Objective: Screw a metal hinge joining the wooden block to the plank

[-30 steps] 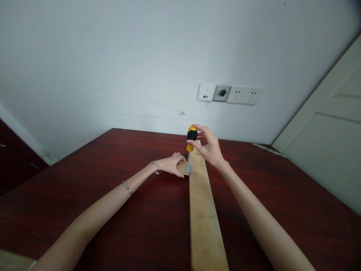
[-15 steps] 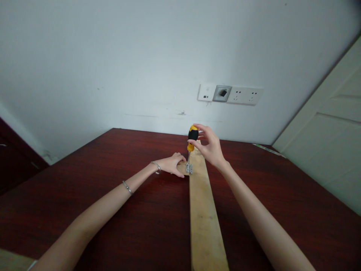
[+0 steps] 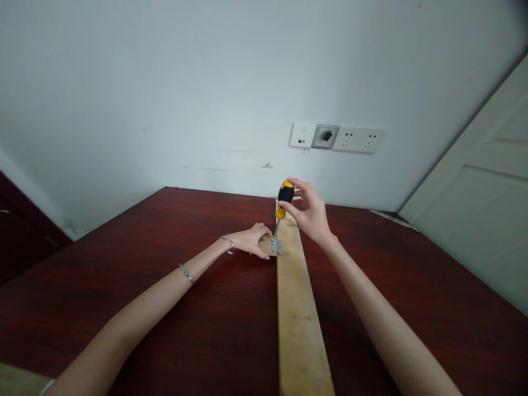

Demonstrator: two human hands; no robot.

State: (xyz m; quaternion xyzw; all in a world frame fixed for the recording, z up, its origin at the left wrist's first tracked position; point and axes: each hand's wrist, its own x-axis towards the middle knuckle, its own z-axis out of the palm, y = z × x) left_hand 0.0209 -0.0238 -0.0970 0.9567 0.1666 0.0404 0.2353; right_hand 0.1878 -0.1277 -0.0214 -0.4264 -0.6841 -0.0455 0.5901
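A long pale wooden plank lies lengthwise on the dark red table. A small metal hinge sits at the plank's left edge, near its far end. My right hand is closed around the black and yellow handle of a short screwdriver, whose tip points down at the hinge. My left hand rests on the table beside the plank, its fingers curled and pressed against the hinge and the plank's edge.
A white wall with a row of sockets stands behind the table. A pale door is at the right. A dark cabinet is at the far left.
The screwdriver's handle has tilted a little to the right and my right hand has shifted slightly up and right with it. My left hand and the plank have stayed put.
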